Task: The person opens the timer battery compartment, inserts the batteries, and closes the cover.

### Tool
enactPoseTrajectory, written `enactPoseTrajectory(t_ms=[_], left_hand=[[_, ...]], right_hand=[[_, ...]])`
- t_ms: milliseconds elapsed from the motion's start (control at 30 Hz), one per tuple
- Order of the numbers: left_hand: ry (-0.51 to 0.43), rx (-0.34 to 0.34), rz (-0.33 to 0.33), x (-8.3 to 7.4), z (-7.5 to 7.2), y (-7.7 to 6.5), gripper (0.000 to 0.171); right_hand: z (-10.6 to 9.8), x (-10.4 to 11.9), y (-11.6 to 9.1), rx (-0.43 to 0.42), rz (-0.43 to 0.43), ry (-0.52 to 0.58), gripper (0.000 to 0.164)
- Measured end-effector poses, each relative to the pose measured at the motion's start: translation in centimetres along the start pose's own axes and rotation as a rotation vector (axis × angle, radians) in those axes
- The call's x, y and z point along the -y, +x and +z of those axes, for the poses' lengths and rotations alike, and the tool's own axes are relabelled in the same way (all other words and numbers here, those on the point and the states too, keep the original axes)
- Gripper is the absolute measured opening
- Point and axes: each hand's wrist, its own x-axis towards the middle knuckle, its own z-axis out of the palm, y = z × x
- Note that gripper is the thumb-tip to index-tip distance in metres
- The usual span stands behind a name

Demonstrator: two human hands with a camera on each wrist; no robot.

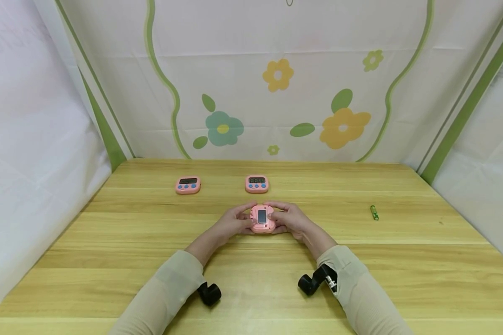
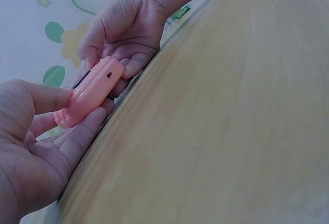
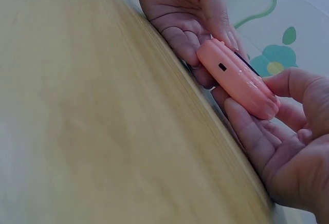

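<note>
Both hands hold a pink digital timer (image 1: pixel 262 227) just above the table, its back with a dark rectangle turned up. My left hand (image 1: pixel 232 222) pinches its left side, thumb on the upper face and fingers beneath. On the opposite side my right hand (image 1: pixel 292 220) grips it the same way. A small dark slot shows in the edge of the timer (image 2: pixel 95 98) in the left wrist view. In the right wrist view the timer (image 3: pixel 234 77) hides part of the left fingers.
Two more pink timers lie beyond the hands, face up with blue buttons: one timer (image 1: pixel 188 185) at the left, another timer (image 1: pixel 257 184) near the middle with digits on its display. A green battery (image 1: pixel 374 212) lies at the right on the wooden table (image 1: pixel 109 260). Patterned cloth (image 1: pixel 243 37) hangs behind.
</note>
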Motion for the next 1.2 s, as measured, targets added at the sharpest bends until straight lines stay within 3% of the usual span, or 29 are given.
enactPoseTrajectory(t_ms=[233, 467, 567, 767, 1200], left_hand=[[-0.035, 0.002, -0.014, 0.05, -0.13, -0.08, 0.052], [-0.058, -0.017, -0.028, 0.01, -0.14, -0.03, 0.051], [-0.08, -0.036, -0.038, 0.0, 0.0, 0.06, 0.052], [-0.117, -0.062, -0.044, -0.14, 0.17, 0.1, 0.051], [-0.168, -0.059, -0.048, -0.28, -0.1, -0.07, 0.053]], right_hand=[[0.38, 0.12, -0.11, -0.034, -0.008, -0.001, 0.044], [-0.15, 0.08, -0.29, 0.046, -0.021, 0.02, 0.046], [-0.31, 0.05, -0.31, 0.04, -0.017, 0.039, 0.046], [-0.24, 0.15, -0.26, -0.063, -0.045, 0.047, 0.043], [0.19, 0.79, -0.01, -0.331, -0.044, -0.08, 0.029]])
